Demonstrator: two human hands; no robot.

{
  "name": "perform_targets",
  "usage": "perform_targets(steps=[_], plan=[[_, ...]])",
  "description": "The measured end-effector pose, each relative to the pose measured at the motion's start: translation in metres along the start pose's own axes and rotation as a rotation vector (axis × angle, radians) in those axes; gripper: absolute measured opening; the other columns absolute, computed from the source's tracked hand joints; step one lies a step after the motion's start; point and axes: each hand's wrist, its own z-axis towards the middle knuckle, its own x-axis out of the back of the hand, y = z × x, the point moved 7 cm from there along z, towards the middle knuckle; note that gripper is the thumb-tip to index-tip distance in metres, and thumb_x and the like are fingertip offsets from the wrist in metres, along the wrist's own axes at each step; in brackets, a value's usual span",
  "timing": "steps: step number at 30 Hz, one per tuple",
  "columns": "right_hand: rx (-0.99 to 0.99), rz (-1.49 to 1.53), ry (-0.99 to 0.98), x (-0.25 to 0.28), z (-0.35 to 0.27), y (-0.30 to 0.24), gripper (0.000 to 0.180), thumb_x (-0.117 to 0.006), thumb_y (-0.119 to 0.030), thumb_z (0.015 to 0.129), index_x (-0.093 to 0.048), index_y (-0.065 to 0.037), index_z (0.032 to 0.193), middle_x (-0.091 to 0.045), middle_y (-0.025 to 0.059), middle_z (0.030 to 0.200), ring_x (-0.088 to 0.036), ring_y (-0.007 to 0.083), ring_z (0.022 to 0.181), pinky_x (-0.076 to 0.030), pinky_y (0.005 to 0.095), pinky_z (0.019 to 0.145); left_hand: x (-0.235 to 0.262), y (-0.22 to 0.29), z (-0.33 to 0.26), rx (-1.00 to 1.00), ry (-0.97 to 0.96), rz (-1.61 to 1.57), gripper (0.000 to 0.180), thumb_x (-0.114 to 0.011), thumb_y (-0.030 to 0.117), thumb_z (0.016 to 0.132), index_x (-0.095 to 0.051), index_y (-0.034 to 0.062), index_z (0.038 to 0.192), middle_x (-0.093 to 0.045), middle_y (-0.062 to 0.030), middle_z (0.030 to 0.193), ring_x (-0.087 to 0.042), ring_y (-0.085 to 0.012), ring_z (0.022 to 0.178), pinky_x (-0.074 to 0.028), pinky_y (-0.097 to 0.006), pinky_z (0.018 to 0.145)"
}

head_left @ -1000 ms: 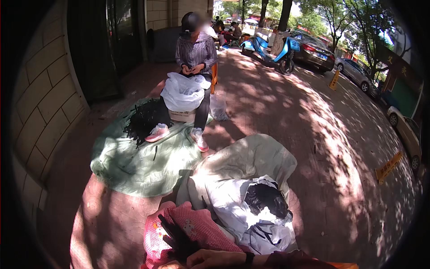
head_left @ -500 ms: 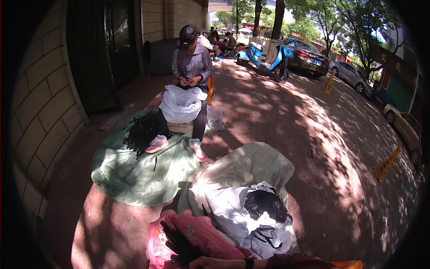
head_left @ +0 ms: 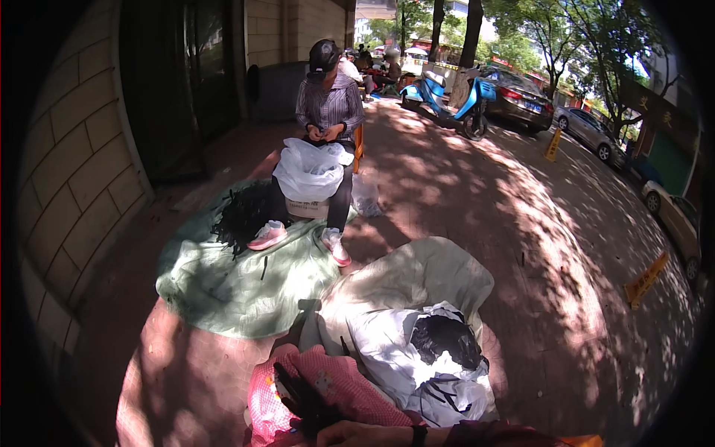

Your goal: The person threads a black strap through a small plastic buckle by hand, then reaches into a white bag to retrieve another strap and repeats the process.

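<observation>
At the lower edge is my right hand (head_left: 351,434), its forearm coming in from the right with a black band at the wrist. The picture's edge cuts off its fingers, so I cannot see whether they hold anything. Right beside it, a bundle of thin black strips (head_left: 304,402) lies over a pink checked cloth (head_left: 344,376) across my lap. My left hand does not show. Just ahead stands a white plastic sack (head_left: 383,346) with a crumpled black plastic bag (head_left: 447,343) in its mouth and a few black strips on its near side.
A pale sheet (head_left: 439,261) lies under the sack. Beyond, a seated person (head_left: 328,104) works with both hands over a white bag (head_left: 309,171) on a box, feet on a green sheet (head_left: 223,298) with a black heap (head_left: 242,216). A blue scooter (head_left: 447,100) and parked cars stand farther off.
The whole view has shifted slightly, with the far scene sliding right. My right hand and the black strips stay close together at the lower edge.
</observation>
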Motion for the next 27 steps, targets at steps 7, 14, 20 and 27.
perform_targets(steps=[7,14,20,27], plan=[[0.004,0.071,0.010,-0.002,0.001,-0.002,0.012,-0.069,-0.015,0.090,-0.064,-0.005,0.085,-0.060,-0.0046,0.075,-0.051,0.0040,0.066,-0.039,0.0205,0.058,0.001,-0.002,-0.005,0.007,0.012,-0.008,0.011,-0.057,-0.006,0.078,-0.059,0.0022,0.071,-0.054,-0.0026,0.063,-0.055,-0.0123,0.060,-0.046,-0.032,0.077],[-0.004,0.098,0.038,-0.001,0.001,0.001,0.012,-0.068,-0.014,0.091,-0.064,-0.006,0.083,-0.063,-0.0021,0.075,-0.053,0.0042,0.068,-0.040,0.0206,0.060,-0.001,-0.006,-0.005,0.012,0.016,-0.021,0.010,-0.057,-0.006,0.078,-0.059,0.0022,0.071,-0.054,-0.0025,0.063,-0.055,-0.0122,0.060,-0.046,-0.031,0.075],[0.006,0.080,0.059,0.003,0.004,0.005,0.015,-0.067,-0.016,0.092,-0.062,-0.007,0.081,-0.064,-0.0011,0.075,-0.052,0.0044,0.066,-0.039,0.0207,0.059,-0.001,-0.010,-0.006,0.015,0.021,-0.031,0.010,-0.058,-0.005,0.078,-0.059,0.0021,0.071,-0.054,-0.0025,0.063,-0.055,-0.0121,0.060,-0.046,-0.031,0.074],[-0.002,0.096,0.050,0.007,0.003,0.002,0.017,-0.063,-0.019,0.095,-0.062,-0.006,0.084,-0.065,0.0001,0.077,-0.052,0.0056,0.063,-0.039,0.0205,0.055,0.000,-0.011,-0.005,0.015,0.028,-0.032,0.010,-0.058,-0.005,0.078,-0.059,0.0020,0.071,-0.054,-0.0024,0.063,-0.055,-0.0120,0.059,-0.046,-0.031,0.073]])
